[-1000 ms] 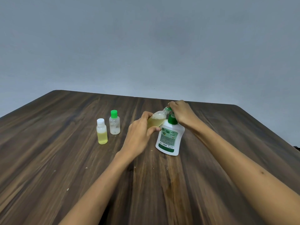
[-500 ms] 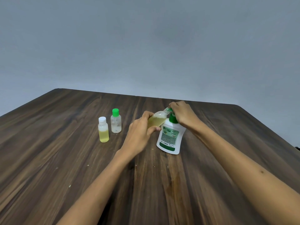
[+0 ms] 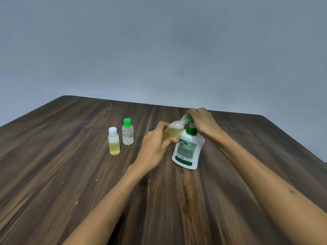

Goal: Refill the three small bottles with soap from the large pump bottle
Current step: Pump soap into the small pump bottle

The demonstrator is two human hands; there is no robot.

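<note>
My left hand (image 3: 154, 147) grips a small clear bottle (image 3: 174, 129), part full of yellow soap and tilted with its open neck up against the nozzle of the large pump bottle. That large white pump bottle (image 3: 187, 151), with a green label and green pump, stands on the table just right of my left hand. My right hand (image 3: 201, 121) is curled over its pump head and hides most of it. Two capped small bottles stand to the left: a white-capped bottle (image 3: 114, 143) half full of yellow soap, and a green-capped bottle (image 3: 127, 132) that looks nearly empty.
Everything stands on a dark wooden table (image 3: 70, 174) with rounded far corners, against a plain grey wall. A faint wet smear (image 3: 190, 202) and a few pale specks lie on the wood in front of the pump bottle.
Both hands keep their hold on the tilted small bottle and the pump head. Only the view has shifted slightly.
</note>
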